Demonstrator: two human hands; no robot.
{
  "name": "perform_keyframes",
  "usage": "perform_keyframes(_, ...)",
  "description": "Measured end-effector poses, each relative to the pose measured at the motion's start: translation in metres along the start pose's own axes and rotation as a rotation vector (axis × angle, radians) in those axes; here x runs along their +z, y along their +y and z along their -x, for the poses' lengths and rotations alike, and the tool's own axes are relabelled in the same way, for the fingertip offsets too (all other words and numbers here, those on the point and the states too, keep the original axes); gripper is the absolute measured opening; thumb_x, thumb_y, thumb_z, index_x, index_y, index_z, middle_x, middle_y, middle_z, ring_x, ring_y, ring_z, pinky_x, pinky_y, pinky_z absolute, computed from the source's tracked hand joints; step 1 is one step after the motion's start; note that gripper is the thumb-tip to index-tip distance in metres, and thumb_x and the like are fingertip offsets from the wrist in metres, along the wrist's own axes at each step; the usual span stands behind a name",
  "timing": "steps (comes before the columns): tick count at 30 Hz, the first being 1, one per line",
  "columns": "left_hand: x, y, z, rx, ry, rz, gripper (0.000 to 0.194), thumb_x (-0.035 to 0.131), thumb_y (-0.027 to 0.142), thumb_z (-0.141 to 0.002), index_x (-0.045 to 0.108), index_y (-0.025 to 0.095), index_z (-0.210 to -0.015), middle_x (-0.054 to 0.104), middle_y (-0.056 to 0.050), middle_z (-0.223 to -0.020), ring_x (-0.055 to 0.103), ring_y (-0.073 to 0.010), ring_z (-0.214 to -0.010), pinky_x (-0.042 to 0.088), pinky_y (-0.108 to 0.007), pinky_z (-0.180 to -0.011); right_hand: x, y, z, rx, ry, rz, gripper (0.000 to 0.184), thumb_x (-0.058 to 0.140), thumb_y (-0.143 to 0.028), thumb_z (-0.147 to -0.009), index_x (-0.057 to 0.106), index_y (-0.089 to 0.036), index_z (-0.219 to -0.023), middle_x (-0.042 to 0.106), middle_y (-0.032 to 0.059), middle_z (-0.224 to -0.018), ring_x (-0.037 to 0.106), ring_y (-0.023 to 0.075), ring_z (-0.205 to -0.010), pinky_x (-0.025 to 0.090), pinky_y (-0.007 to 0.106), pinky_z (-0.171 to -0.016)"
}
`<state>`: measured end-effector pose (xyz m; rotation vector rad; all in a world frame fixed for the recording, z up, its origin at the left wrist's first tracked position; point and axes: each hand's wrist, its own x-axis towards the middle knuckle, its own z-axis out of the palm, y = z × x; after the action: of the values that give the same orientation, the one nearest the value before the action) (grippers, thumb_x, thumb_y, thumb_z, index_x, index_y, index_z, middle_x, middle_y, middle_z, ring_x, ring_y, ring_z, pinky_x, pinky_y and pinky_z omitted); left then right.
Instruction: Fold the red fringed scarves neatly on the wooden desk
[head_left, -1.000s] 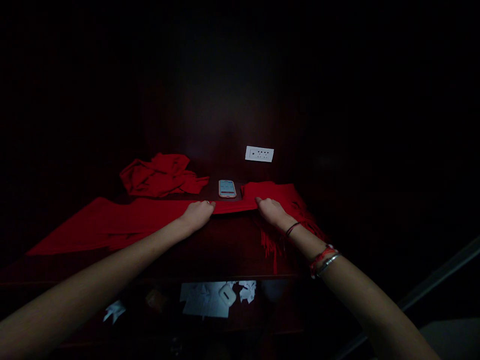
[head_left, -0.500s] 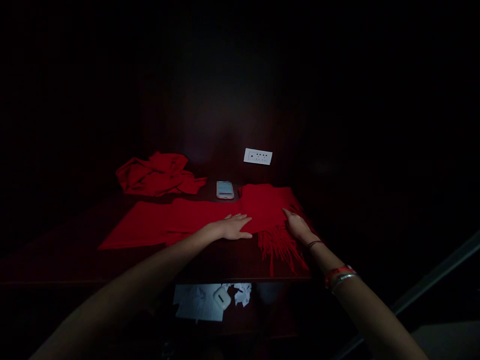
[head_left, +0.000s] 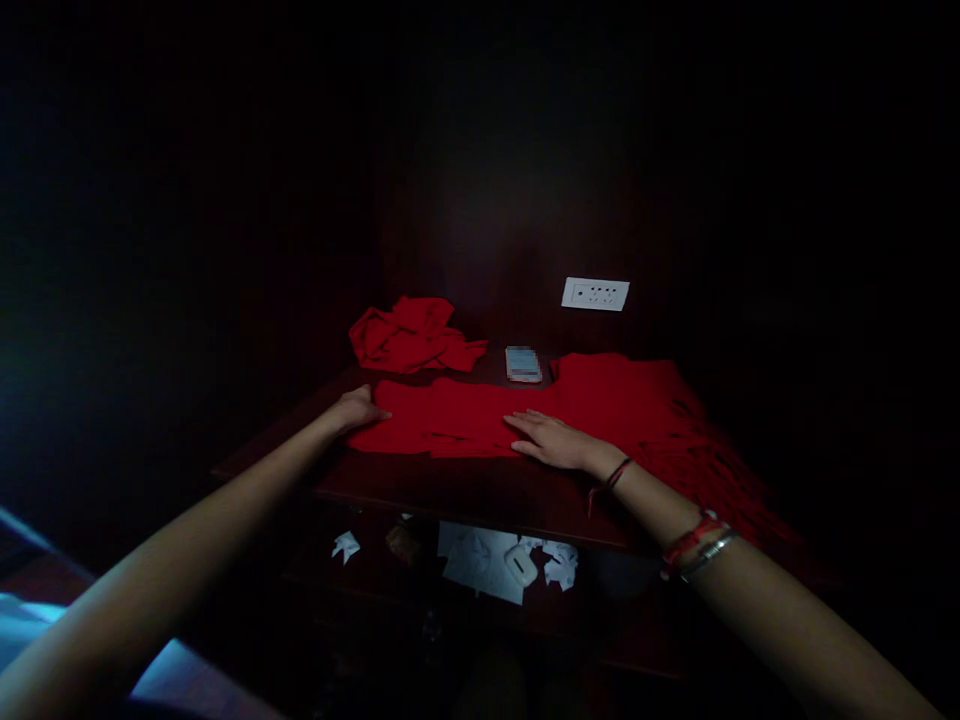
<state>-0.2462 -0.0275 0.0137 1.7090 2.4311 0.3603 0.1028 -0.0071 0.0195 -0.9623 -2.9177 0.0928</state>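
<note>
Red fringed cloth (head_left: 570, 400) lies lengthwise near the front edge of a dark tabletop (head_left: 465, 488), with two bare hands placed apart on it.
The left hand (head_left: 351, 410) touches the cloth's left end, thumb on top; whether it grips there, I cannot tell. The right hand (head_left: 553, 442) rests flat on the middle, fingers extended. Dim fringe (head_left: 705, 480) spreads from the cloth's other end, toward the tabletop's right edge. Behind the cloth, a phone (head_left: 523, 364) lies near the back edge, and a crumpled red cloth (head_left: 412, 335) sits toward the back left corner.
</note>
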Motion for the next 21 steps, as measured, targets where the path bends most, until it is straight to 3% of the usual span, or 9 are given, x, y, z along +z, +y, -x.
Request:
perform_keyframes(2,-0.006,0.004,0.003,-0.034,0.013,0.07,0.05,0.057,0.036,-0.066,0.047,0.016,-0.11,0.056,-0.009,-0.105,0.054,-0.0185,-0.092,0.043,-0.021,-0.073,0.019,-0.001,-0.005,0.077,-0.041,0.012,0.057,0.02,-0.052,-0.082,0.022,-0.022,-0.131,0.022,0.0072,-0.136,0.017,0.0256,-0.123,0.019,0.047,-0.097)
perform_keyframes(5,-0.033,0.002,0.007,-0.044,0.057,0.021,0.045,0.054,0.028,-0.07,0.045,0.017,-0.112,0.055,-0.008,-0.106,0.054,-0.0181,-0.093,0.043,-0.021,-0.072,0.032,0.004,-0.002,0.126,-0.036,0.047,0.056,0.012,-0.053,-0.082,0.017,-0.027,-0.131,0.016,0.0048,-0.137,0.012,0.0261,-0.124,0.016,0.05,-0.097)
perform_keyframes(10,-0.086,-0.023,0.017,-0.132,0.184,-0.261,0.044,0.049,0.032,-0.073,0.044,0.016,-0.113,0.052,-0.014,-0.107,0.052,-0.0293,-0.092,0.044,-0.036,-0.069,0.031,0.003,0.003,0.131,0.009,0.092,0.056,0.011,-0.052,-0.083,0.018,-0.026,-0.131,0.018,0.0044,-0.137,0.014,0.024,-0.124,0.017,0.046,-0.097)
perform_keyframes(14,-0.084,-0.031,0.018,-0.186,0.06,-0.351,0.045,0.052,0.031,-0.071,0.048,0.016,-0.113,0.052,-0.016,-0.107,0.052,-0.0311,-0.09,0.044,-0.037,-0.068,0.032,0.0,0.004,0.128,0.045,0.117,0.055,0.012,-0.051,-0.083,0.02,-0.025,-0.131,0.02,0.0045,-0.136,0.017,0.0236,-0.124,0.019,0.045,-0.097)
perform_keyframes(17,-0.072,-0.034,0.018,-0.255,-0.109,-0.17,0.045,0.045,0.037,-0.076,0.048,0.011,-0.113,0.051,-0.018,-0.11,0.052,-0.0304,-0.091,0.044,-0.034,-0.067,0.034,0.002,0.005,0.111,0.065,0.136,0.055,0.013,-0.051,-0.083,0.022,-0.025,-0.13,0.022,0.0044,-0.136,0.019,0.0234,-0.123,0.02,0.045,-0.097)
perform_keyframes(19,-0.07,-0.039,0.022,-0.275,-0.203,-0.005,0.05,0.031,0.042,-0.082,0.04,0.011,-0.12,0.048,-0.018,-0.115,0.053,-0.028,-0.09,0.045,-0.032,-0.064,0.035,0.003,0.005,0.1,0.077,0.146,0.054,0.013,-0.051,-0.083,0.023,-0.025,-0.13,0.023,0.0044,-0.135,0.02,0.0231,-0.123,0.02,0.045,-0.097)
perform_keyframes(21,-0.073,-0.046,0.032,-0.275,-0.268,0.087,0.059,0.033,0.049,-0.079,0.025,0.017,-0.129,0.044,-0.016,-0.12,0.054,-0.0262,-0.088,0.046,-0.031,-0.06,0.036,0.003,0.005,0.097,0.092,0.154,0.054,0.013,-0.05,-0.083,0.024,-0.024,-0.13,0.023,0.0045,-0.135,0.02,0.0228,-0.123,0.021,0.045,-0.097)
